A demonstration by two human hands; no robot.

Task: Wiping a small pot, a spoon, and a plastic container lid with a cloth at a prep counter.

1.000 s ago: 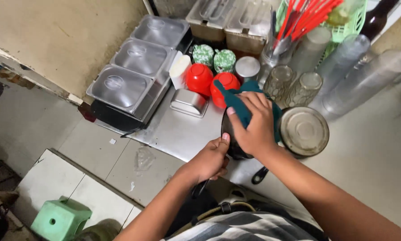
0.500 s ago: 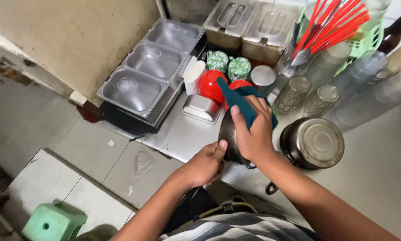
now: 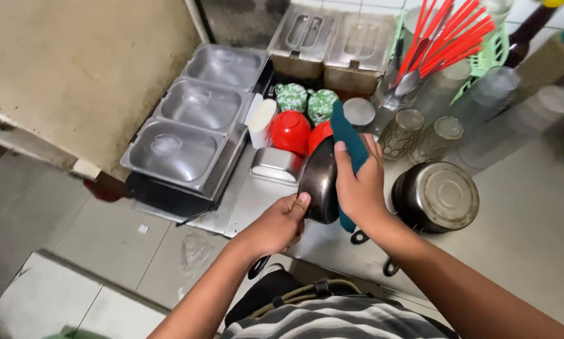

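Observation:
My left hand (image 3: 277, 223) grips a small dark metal pan (image 3: 318, 182), tilted on edge over the steel counter, thumb on its rim and its black handle pointing down past the wrist. My right hand (image 3: 359, 185) presses a teal cloth (image 3: 349, 139) against the pan's inner side. The cloth sticks up above my fingers and hangs below the palm.
A second steel pot (image 3: 437, 196) lies upside down to the right. Behind stand red bowls (image 3: 290, 130), green patterned cups (image 3: 292, 96), upturned glasses (image 3: 401, 130), a steel box (image 3: 276, 166), red chopsticks in a holder (image 3: 446, 34). Three lidded steel trays (image 3: 197, 125) sit left.
The pan has been turned up on edge from lying flatter. My right hand with the cloth has shifted along it, and the view has moved a little closer.

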